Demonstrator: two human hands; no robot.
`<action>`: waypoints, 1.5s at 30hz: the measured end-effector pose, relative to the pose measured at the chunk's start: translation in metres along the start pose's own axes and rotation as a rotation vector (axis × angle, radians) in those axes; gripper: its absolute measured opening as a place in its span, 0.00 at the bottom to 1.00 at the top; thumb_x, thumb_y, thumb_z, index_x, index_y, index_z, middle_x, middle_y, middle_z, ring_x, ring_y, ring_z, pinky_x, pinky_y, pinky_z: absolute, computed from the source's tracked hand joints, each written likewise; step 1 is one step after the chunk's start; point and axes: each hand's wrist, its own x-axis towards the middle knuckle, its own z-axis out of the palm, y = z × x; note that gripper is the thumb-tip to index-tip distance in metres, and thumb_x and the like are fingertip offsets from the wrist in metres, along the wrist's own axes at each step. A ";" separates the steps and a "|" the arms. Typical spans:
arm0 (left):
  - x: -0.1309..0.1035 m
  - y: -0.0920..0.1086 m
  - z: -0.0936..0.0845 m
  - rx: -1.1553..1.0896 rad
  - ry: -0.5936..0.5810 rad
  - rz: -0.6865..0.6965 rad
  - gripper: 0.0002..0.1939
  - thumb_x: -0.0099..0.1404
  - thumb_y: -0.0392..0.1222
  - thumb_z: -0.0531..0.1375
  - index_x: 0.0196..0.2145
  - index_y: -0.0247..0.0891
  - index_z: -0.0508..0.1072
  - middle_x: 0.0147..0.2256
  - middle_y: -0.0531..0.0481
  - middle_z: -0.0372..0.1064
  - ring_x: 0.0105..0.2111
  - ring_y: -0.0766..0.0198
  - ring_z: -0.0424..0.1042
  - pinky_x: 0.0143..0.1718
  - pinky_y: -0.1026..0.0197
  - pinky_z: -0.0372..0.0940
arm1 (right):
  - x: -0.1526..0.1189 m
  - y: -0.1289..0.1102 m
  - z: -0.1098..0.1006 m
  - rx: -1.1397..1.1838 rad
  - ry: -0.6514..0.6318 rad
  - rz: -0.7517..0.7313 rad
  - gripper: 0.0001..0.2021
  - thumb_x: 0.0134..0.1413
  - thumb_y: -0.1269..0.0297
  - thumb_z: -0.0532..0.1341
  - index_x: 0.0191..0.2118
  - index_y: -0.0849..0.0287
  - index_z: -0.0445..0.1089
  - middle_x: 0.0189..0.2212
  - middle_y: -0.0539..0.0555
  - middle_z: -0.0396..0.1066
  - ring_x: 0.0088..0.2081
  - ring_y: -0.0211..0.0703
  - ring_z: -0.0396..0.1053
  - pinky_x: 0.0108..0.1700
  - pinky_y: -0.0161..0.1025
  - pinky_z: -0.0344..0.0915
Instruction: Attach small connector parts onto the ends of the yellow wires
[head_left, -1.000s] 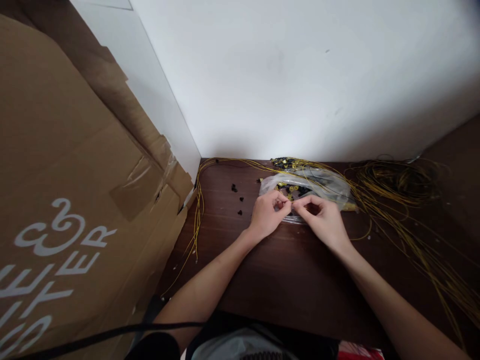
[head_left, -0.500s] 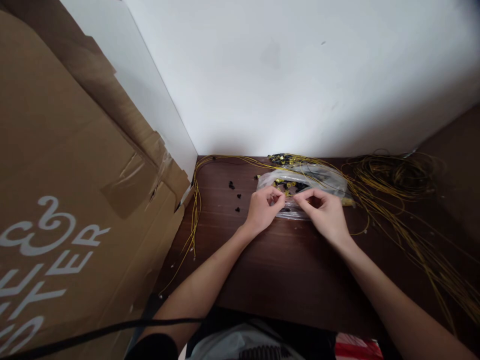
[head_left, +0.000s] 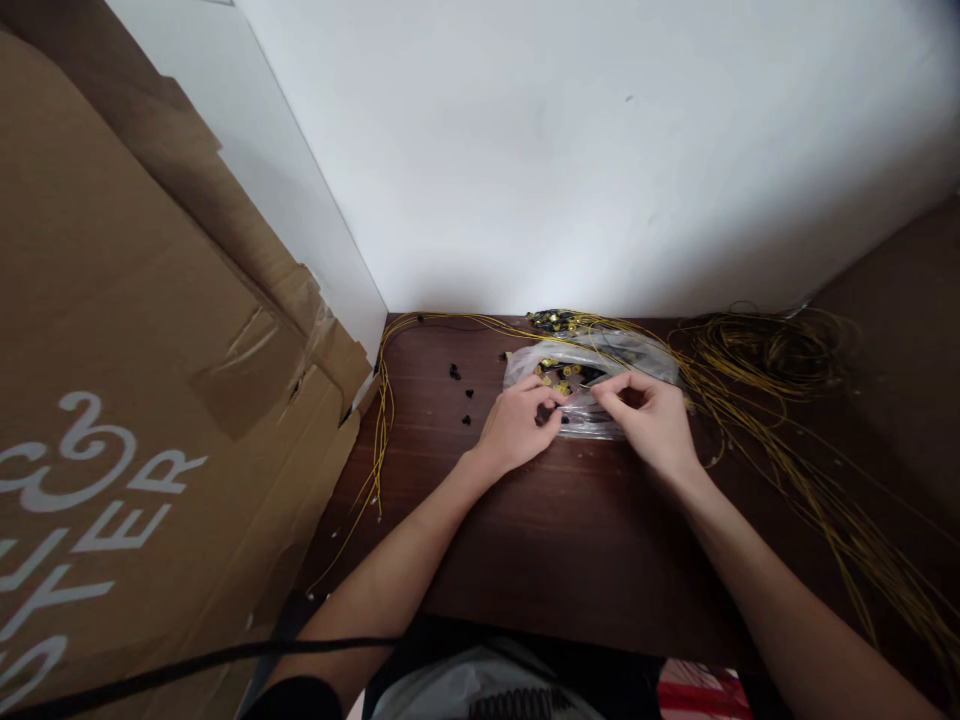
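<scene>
Whatever sits between the fingertips of the left hand (head_left: 523, 420) and right hand (head_left: 645, 408) is too small to tell. The frame's left edge cuts the lettering on the cardboard (head_left: 172, 330); its bottom edge cuts the red item (head_left: 701, 692).

1. So the left hand (head_left: 521, 420) is kinda curled, fingers bent over toward the thumb.
2. Right hand (head_left: 652, 415) has thumb and index tips pinched together, pointing left.
3. Hands are close but apart, both forearms angling inward from the bottom corners.
</scene>
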 end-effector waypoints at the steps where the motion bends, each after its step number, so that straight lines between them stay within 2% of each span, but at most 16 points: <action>1: 0.000 0.000 -0.001 0.020 -0.018 0.014 0.09 0.57 0.34 0.55 0.35 0.36 0.73 0.32 0.50 0.66 0.29 0.68 0.65 0.34 0.65 0.62 | 0.000 0.000 0.000 0.002 0.001 0.003 0.07 0.42 0.63 0.61 0.24 0.62 0.71 0.24 0.53 0.72 0.26 0.41 0.67 0.31 0.37 0.62; 8: -0.003 0.003 -0.001 0.197 -0.176 0.078 0.10 0.60 0.36 0.54 0.39 0.39 0.72 0.36 0.48 0.66 0.37 0.62 0.67 0.37 0.61 0.64 | 0.000 -0.001 -0.002 0.003 0.007 -0.009 0.08 0.43 0.62 0.60 0.24 0.62 0.71 0.23 0.53 0.72 0.25 0.41 0.66 0.30 0.37 0.61; 12: -0.002 0.007 -0.001 0.238 -0.199 0.035 0.11 0.61 0.37 0.53 0.39 0.40 0.72 0.38 0.48 0.67 0.40 0.60 0.66 0.35 0.61 0.64 | -0.001 -0.004 -0.001 0.003 -0.009 -0.015 0.07 0.43 0.63 0.60 0.24 0.62 0.71 0.23 0.52 0.71 0.25 0.40 0.66 0.29 0.36 0.61; 17: 0.004 0.004 -0.003 -0.079 -0.088 -0.058 0.10 0.61 0.35 0.54 0.40 0.38 0.72 0.34 0.50 0.67 0.30 0.67 0.66 0.34 0.63 0.63 | -0.003 -0.006 0.000 0.037 -0.071 -0.012 0.06 0.43 0.64 0.61 0.24 0.62 0.70 0.23 0.52 0.71 0.25 0.39 0.65 0.30 0.36 0.61; 22: 0.006 0.004 -0.004 -0.247 0.013 -0.087 0.08 0.59 0.33 0.56 0.35 0.36 0.74 0.32 0.49 0.67 0.30 0.67 0.66 0.33 0.63 0.63 | -0.004 -0.007 0.000 0.075 -0.102 -0.002 0.07 0.42 0.63 0.61 0.23 0.61 0.69 0.22 0.51 0.70 0.25 0.39 0.65 0.30 0.35 0.61; 28: 0.004 0.004 0.000 -0.291 0.123 -0.132 0.07 0.59 0.34 0.56 0.35 0.36 0.72 0.34 0.48 0.69 0.31 0.66 0.68 0.31 0.64 0.64 | -0.004 -0.009 0.001 0.132 -0.106 0.062 0.07 0.41 0.63 0.61 0.22 0.61 0.69 0.20 0.50 0.69 0.23 0.37 0.63 0.28 0.34 0.60; 33: 0.004 0.002 0.003 -0.340 0.144 -0.149 0.08 0.59 0.35 0.56 0.37 0.34 0.69 0.33 0.47 0.70 0.32 0.67 0.69 0.33 0.64 0.65 | -0.005 -0.010 0.003 0.157 -0.118 0.069 0.06 0.40 0.64 0.61 0.21 0.61 0.69 0.21 0.50 0.69 0.24 0.37 0.64 0.29 0.35 0.61; 40: 0.004 0.007 0.001 -0.297 0.150 -0.128 0.07 0.57 0.32 0.56 0.35 0.34 0.69 0.32 0.48 0.69 0.30 0.68 0.68 0.31 0.66 0.64 | -0.004 -0.009 0.002 0.150 -0.117 0.074 0.05 0.39 0.65 0.61 0.21 0.61 0.68 0.21 0.50 0.69 0.23 0.36 0.63 0.28 0.34 0.59; 45: 0.005 0.011 -0.002 -0.222 0.175 -0.039 0.09 0.57 0.30 0.55 0.34 0.35 0.72 0.32 0.50 0.67 0.26 0.70 0.64 0.29 0.65 0.63 | -0.004 -0.008 0.002 0.139 -0.150 0.078 0.05 0.39 0.66 0.60 0.20 0.61 0.68 0.21 0.50 0.69 0.24 0.37 0.63 0.28 0.34 0.59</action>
